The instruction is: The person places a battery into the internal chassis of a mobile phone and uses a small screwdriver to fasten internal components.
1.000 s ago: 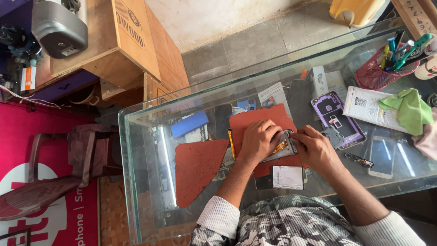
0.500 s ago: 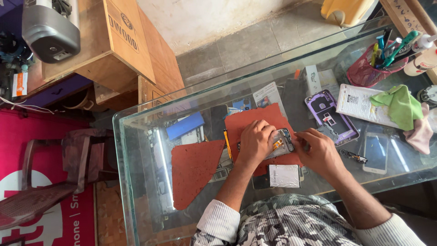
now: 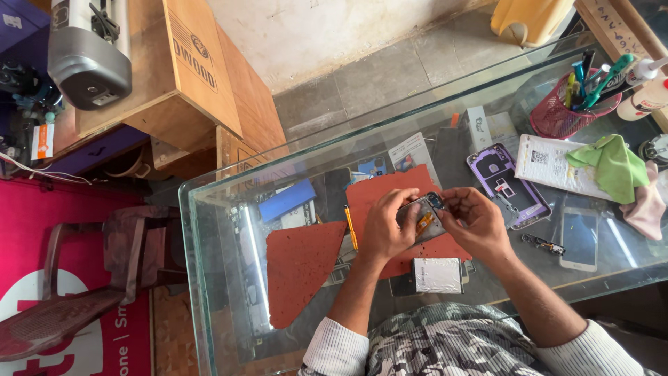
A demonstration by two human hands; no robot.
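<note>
My left hand (image 3: pixel 385 226) grips a small opened phone body (image 3: pixel 422 217) with orange parts showing inside, held just above a red mat (image 3: pixel 390 188) on the glass counter (image 3: pixel 223 278). My right hand (image 3: pixel 474 219) pinches the phone's upper right corner with its fingertips. A yellow-handled tool (image 3: pixel 350 227) lies to the left of my left hand. A flat silver battery-like piece (image 3: pixel 437 275) lies on the counter near my wrists.
A purple phone frame (image 3: pixel 506 182), a white phone (image 3: pixel 579 238), a paper sheet (image 3: pixel 546 159), green cloth (image 3: pixel 612 163) and pink cloth (image 3: pixel 647 209) lie right. A red pen basket (image 3: pixel 567 111) stands behind. Second red mat (image 3: pixel 300 268), cardboard boxes (image 3: pixel 188 69), wooden chair (image 3: pixel 90 278) left.
Both hands stay on the phone body over the red mat; the right fingertips shifted slightly along its upper edge. The camera view drifted a little.
</note>
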